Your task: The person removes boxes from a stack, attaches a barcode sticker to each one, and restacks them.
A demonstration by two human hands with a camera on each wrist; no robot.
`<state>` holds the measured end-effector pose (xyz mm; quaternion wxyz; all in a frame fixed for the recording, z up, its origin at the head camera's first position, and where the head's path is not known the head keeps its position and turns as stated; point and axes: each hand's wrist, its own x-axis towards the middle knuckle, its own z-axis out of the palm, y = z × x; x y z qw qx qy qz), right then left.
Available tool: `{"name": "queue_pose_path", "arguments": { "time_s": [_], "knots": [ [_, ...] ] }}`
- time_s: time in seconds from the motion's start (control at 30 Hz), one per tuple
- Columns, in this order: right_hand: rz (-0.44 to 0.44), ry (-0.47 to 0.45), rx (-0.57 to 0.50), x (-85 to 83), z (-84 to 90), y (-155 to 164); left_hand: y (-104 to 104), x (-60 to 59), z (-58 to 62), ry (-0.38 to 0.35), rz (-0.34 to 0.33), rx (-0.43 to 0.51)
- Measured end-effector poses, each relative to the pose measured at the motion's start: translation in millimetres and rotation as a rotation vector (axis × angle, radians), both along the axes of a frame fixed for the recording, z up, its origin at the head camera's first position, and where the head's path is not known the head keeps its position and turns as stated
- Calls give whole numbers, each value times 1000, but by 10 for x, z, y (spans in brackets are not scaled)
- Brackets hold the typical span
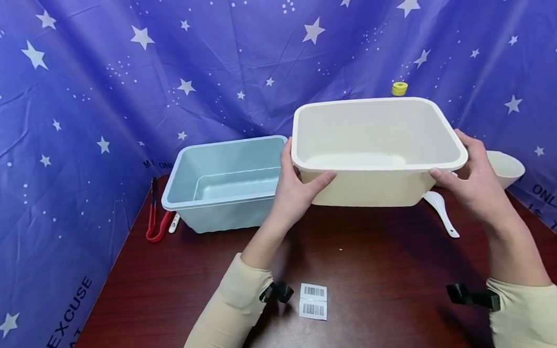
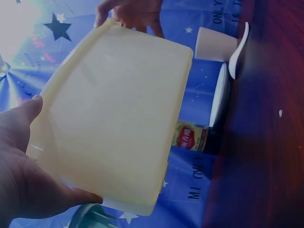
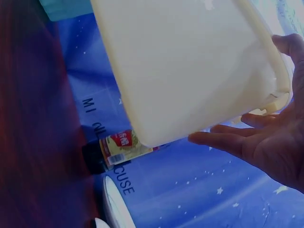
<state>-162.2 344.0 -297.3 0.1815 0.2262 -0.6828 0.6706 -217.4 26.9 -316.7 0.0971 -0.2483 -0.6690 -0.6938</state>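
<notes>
A cream plastic bin (image 1: 366, 188) is held up off the table between both hands, its open top tipped toward the head camera. My left hand (image 1: 294, 189) grips its left end, thumb along the front wall under the rim. The right hand (image 1: 479, 184) grips the right end, thumb at the front corner of the rim and fingers behind the end wall. In the left wrist view the bin's outer face (image 2: 114, 114) fills the middle. Just left of it, a light blue bin (image 1: 228, 216) rests on the table.
A sauce bottle (image 3: 124, 146) with a yellow cap (image 1: 399, 88) stands behind the cream bin. To the right are a white spoon (image 1: 441, 213), a white cup (image 1: 506, 167) and a white dish (image 2: 219, 95). Red-handled tongs (image 1: 153, 222) lie far left; a barcode label (image 1: 313, 301) lies in front.
</notes>
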Motion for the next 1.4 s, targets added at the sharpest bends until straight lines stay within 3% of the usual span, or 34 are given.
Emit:
{"name": "queue_pose_path", "arguments": {
  "time_s": [0.43, 0.77, 1.07, 1.4],
  "knots": [
    [131, -73, -61, -134, -153, -3, -13, -82, -92, -10, 26, -10],
    [227, -167, -31, -225, -254, 106, -41, -89, -167, -28, 89, -113],
    [226, -245, 28, -235, -336, 183, -24, -106, -193, -47, 96, -154],
    [198, -313, 34, -221, -396, 228, -78, -109, -139, -9, 118, -357]
  ]
}}
